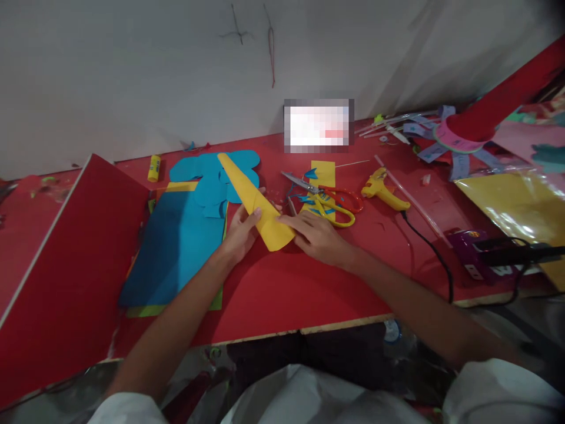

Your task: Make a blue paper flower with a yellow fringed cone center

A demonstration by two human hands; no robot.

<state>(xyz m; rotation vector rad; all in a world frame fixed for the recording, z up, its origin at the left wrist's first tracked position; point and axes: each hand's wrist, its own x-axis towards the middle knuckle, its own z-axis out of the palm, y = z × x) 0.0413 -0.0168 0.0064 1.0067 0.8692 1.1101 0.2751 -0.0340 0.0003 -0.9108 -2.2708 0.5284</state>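
A yellow paper cone (253, 200) is held between both hands, its narrow tip pointing up and left and its wide end toward me. My left hand (242, 232) grips its left side, thumb on top. My right hand (316, 235) closes on the wide end at the right, fingers pressed against the paper. Behind the cone lie blue paper cut-outs (207, 179) with rounded edges. To the left is a stack of blue paper sheets (176, 247). Just beyond my right hand rest scissors (335, 203) with red and yellow handles, on a yellow paper piece (324, 171).
A yellow glue gun (384, 189) with a black cord lies right, near a purple box (474, 253). A glue stick (154, 168) stands at the back left. A red board (75, 265) rises at left. Yellow plastic-wrapped sheets (516, 206) and a decorated red pole stand right.
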